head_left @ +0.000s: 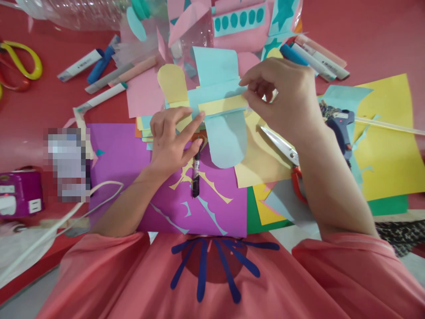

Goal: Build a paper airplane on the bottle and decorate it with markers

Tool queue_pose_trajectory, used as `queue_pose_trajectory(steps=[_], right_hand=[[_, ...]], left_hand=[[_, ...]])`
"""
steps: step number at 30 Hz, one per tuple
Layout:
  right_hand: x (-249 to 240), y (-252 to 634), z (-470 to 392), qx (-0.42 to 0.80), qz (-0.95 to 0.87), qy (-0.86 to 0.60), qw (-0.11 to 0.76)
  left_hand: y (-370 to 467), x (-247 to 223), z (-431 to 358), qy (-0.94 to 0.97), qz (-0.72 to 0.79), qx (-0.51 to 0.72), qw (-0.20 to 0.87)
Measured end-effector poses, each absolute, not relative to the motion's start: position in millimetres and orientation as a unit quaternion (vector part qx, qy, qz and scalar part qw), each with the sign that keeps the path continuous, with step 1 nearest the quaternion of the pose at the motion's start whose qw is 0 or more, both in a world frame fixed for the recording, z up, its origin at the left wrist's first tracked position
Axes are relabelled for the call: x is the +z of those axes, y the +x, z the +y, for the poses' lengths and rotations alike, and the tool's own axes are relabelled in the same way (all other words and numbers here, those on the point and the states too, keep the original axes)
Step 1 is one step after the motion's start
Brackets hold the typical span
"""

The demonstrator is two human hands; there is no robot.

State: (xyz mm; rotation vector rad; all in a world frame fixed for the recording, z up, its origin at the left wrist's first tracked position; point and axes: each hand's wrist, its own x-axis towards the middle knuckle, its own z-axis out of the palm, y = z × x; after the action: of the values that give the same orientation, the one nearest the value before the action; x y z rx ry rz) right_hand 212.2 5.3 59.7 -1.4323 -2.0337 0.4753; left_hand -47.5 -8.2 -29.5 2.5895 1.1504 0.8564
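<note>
A narrow yellow paper strip [224, 106] lies across a light blue paper piece [227, 139] with a rounded lower end. My right hand [282, 95] pinches the strip's right end between thumb and fingers. Spread fingers of my left hand [175, 137] rest at the strip's left end, pressing on the paper. Left of the blue piece is a yellow rounded piece [172, 84], partly under my left hand. Below my left fingertips lies a black pen [196, 173] on a purple sheet [126, 150].
Scissors [279, 144] lie under my right forearm, near a glue gun [343, 128]. Markers [106, 60] sit at both sides. Yellow scissors [25, 62], a phone [68, 164] and a purple socket box [21, 192] are at left. Plastic bottles [76, 13] lie at the back.
</note>
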Motion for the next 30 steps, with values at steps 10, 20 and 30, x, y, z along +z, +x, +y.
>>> queue_pose_trajectory(steps=[10, 20, 30], right_hand=[[57.0, 213.2, 4.5, 0.144, -0.790, -0.542, 0.248], [47.5, 218.0, 7.4, 0.059, -0.799, -0.520, 0.296], [38.6, 207.6, -0.8, 0.120, -0.783, -0.532, 0.299]], left_hand=[[-42.4, -25.3, -8.3, 0.876, 0.352, 0.328, 0.026], [-45.0, -26.9, -8.5, 0.855, 0.415, 0.284, 0.127], [-46.2, -20.9, -10.5, 0.856, 0.427, 0.284, 0.068]])
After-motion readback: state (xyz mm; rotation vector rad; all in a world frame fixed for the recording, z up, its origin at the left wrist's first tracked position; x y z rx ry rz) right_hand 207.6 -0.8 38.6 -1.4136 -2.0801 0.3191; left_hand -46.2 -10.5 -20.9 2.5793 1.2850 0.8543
